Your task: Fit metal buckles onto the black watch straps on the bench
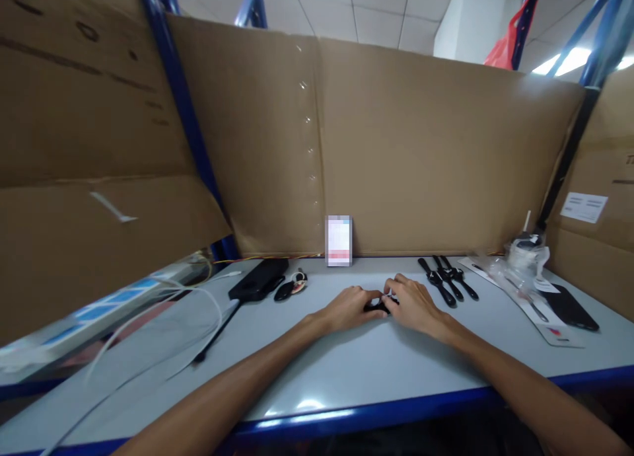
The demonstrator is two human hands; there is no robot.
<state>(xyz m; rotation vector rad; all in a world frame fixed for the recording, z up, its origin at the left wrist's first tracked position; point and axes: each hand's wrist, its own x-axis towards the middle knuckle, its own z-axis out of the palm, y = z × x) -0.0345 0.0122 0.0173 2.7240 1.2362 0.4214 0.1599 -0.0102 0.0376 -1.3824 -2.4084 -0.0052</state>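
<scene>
Both my hands meet at the middle of the grey bench. My left hand and my right hand are curled around a small black watch-like object held between their fingertips. Only a little of it shows between the fingers. Three black watches lie side by side just right of my right hand.
A black flat device with a white cable lies at the left, a small black-and-white item beside it. A small card leans on the cardboard back wall. Plastic bags and a bottle and a dark phone sit right.
</scene>
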